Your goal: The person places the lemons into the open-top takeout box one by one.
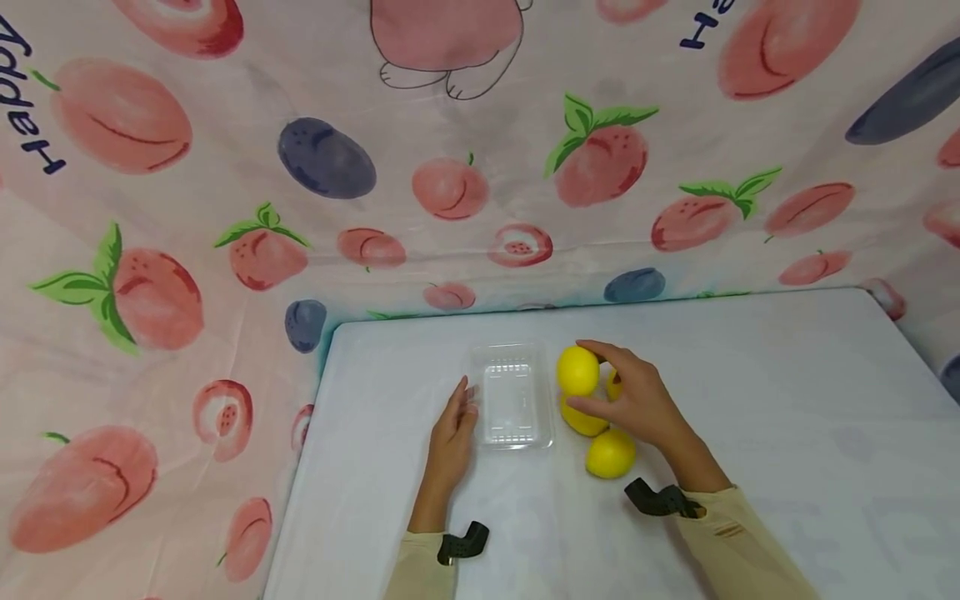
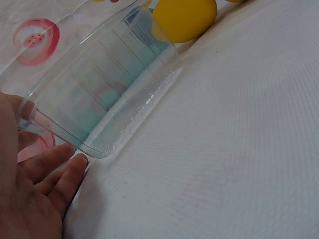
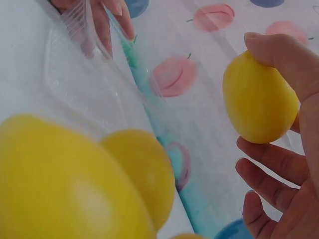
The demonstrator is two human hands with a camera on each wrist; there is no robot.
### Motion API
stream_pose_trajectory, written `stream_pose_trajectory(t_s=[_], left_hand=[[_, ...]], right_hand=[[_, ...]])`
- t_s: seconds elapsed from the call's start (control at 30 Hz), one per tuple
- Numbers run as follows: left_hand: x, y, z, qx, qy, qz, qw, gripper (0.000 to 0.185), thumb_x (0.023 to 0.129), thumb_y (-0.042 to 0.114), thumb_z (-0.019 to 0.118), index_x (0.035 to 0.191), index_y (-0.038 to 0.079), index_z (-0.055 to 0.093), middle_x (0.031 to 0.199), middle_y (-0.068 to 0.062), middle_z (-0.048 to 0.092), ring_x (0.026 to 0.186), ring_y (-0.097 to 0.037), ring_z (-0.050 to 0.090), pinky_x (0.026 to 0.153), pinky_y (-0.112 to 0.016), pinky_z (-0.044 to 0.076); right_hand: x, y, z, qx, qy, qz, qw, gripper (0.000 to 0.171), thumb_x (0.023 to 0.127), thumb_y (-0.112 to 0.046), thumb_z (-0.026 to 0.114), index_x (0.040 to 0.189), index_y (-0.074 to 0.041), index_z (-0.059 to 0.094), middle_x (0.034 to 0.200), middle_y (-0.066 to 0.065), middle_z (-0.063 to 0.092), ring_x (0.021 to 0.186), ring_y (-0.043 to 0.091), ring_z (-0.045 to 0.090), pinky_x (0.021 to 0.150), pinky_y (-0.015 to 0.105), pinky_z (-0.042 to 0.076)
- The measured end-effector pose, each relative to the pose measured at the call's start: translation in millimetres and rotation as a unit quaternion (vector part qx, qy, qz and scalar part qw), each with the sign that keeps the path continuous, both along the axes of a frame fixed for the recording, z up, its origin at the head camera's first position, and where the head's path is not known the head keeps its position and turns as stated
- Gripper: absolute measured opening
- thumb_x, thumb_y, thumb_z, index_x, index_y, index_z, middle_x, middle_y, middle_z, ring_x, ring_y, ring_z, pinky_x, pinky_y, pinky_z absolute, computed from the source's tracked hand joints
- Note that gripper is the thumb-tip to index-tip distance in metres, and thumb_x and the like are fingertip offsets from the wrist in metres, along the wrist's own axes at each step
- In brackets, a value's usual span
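My right hand point(image 1: 637, 396) pinches a yellow lemon point(image 1: 577, 372) between thumb and fingers. In the right wrist view this lemon point(image 3: 259, 97) appears lifted, with the other fingers loosely spread below it. Another lemon point(image 1: 583, 419) shows partly below the held one, a further lemon point(image 1: 614, 384) is mostly hidden by the hand, and one more lemon point(image 1: 610, 454) lies nearer on the table. To their left stands a clear plastic box point(image 1: 546, 417), which has no contents. Against its left side rests my left hand point(image 1: 452, 433), fingers fairly straight at the wall and rim.
A white-covered table point(image 1: 787, 417) carries everything. Behind it and to the left hangs a fruit-print cloth point(image 1: 262, 400), meeting the table's back edge a short way beyond the box. Black wrist mounts point(image 1: 465, 543) sit on both sleeves.
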State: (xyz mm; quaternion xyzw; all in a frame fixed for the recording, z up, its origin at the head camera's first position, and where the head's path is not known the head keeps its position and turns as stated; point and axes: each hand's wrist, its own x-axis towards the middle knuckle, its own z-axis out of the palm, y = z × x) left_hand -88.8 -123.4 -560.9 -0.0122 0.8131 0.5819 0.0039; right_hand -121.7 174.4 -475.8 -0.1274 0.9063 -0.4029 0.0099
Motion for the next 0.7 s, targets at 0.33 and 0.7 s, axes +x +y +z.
stream_pose_trajectory(t_s=[0.33, 0.7], left_hand=[[-0.9, 1.1, 2.0, -0.004, -0.008, 0.001, 1.0000, 0.053, 0.109, 0.032, 0.048, 0.160, 0.023, 0.036, 0.151, -0.002, 0.056, 0.136, -0.024, 0.054, 0.113, -0.049, 0.043], [0.2, 1.4, 3.5, -0.009, -0.008, 0.001, 0.9999, 0.053, 0.109, 0.035, 0.047, 0.160, 0.023, 0.036, 0.151, -0.002, 0.056, 0.134, -0.025, 0.056, 0.114, -0.050, 0.043]], right_hand=[[-15.3, -27.8, 1.1, -0.012, 0.010, 0.022, 1.000, 0.083, 0.078, -0.052, 0.085, 0.149, -0.025, 0.052, 0.147, 0.002, 0.058, 0.126, 0.030, 0.055, 0.093, 0.052, 0.053], [-33.2, -59.4, -4.3, 0.008, 0.005, 0.035, 0.999, 0.081, 0.078, -0.054, 0.085, 0.148, -0.028, 0.053, 0.144, -0.004, 0.061, 0.122, 0.027, 0.051, 0.101, 0.055, 0.047]])
